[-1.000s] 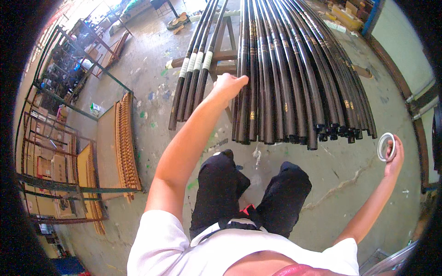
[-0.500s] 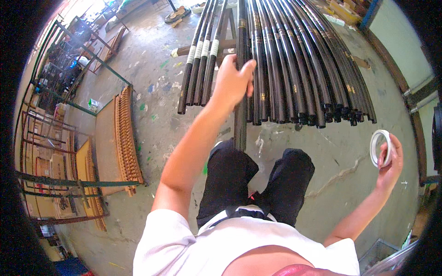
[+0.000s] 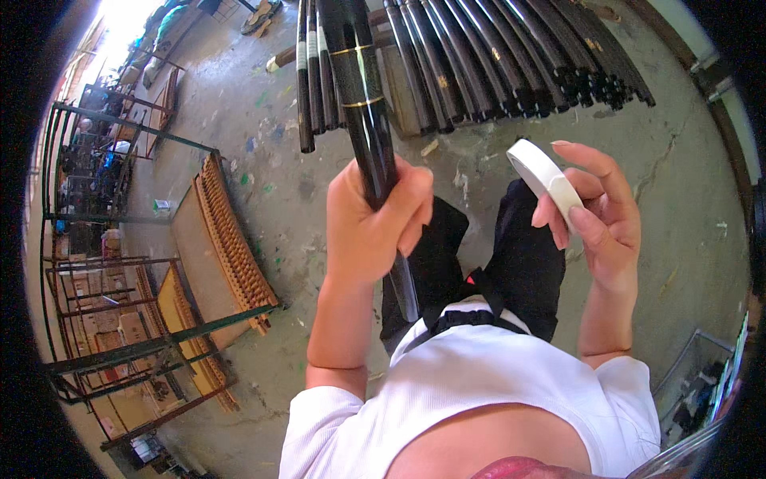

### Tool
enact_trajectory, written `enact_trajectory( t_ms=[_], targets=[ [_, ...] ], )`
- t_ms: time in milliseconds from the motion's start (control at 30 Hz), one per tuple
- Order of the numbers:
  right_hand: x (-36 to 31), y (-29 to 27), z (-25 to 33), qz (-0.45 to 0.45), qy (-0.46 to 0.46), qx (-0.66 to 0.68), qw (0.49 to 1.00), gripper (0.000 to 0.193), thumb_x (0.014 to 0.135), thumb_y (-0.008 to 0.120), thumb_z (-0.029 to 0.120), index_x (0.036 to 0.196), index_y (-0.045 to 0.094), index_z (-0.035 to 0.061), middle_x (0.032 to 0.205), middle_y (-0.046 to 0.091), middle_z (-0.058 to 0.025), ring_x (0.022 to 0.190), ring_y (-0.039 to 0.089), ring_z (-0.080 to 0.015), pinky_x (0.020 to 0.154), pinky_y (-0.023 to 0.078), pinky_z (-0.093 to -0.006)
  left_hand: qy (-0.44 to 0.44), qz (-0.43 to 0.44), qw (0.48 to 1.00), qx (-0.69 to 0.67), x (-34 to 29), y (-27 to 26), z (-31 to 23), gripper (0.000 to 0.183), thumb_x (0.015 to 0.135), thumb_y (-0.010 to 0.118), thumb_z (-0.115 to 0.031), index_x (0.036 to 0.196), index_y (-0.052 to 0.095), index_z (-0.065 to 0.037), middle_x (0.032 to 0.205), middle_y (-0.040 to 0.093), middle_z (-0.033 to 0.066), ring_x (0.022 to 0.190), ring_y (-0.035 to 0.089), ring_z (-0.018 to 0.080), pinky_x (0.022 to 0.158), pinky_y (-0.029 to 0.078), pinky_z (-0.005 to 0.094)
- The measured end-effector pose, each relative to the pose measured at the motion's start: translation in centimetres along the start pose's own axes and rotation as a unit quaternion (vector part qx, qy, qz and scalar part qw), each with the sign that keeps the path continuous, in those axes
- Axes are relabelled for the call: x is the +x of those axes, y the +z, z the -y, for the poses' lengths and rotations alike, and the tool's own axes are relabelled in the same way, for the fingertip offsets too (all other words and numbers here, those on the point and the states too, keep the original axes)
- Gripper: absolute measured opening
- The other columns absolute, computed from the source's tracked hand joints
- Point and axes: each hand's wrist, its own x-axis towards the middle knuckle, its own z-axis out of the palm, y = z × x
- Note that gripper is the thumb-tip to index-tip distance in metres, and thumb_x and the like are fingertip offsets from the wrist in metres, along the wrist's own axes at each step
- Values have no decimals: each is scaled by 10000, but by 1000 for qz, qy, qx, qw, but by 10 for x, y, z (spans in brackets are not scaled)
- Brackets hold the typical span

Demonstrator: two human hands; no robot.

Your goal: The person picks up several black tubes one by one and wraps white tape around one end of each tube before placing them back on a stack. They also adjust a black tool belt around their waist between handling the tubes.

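Note:
A glossy black pole with thin gold bands is gripped in my left hand, fingers wrapped round it. The pole slants toward me, and its lower end reaches down in front of my trousers. In my right hand I pinch a roll of white tape by its rim, apart from the pole. Beyond my hands lie many more black poles side by side, their near ends toward me. At the left of that row, a few black poles carry white wraps.
Dark metal racks stand on the left, holding brown boards with a ribbed edge. A wooden bar supports the poles. The grey floor is paint-spotted. A wire-framed container stands at lower right.
My left hand has drawn the pole up and toward me, away from the row. My right hand has brought the tape roll inward from the far right, closer to the pole.

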Motion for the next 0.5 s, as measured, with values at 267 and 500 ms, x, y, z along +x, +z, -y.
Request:
enact_trajectory(
  t_ms=[267,500],
  targets=[
    [-19,38,14,-1,9,-31,999,539,852,585,163,1337,415,2,883,634,-78,769,590,-106,624,402,-192,250,-52,955,148,-25,22,-9,581,694,837,-186,1155,528,-13,1089,539,126,618,507,71,511,410,173],
    [-30,31,6,16,-86,-171,981,581,819,646,88,1349,417,26,926,642,-94,841,597,-122,674,418,-221,223,17,935,276,-30,33,-10,311,653,842,-120,895,664,-40,958,558,63,689,504,90,602,396,209]
  ],
)
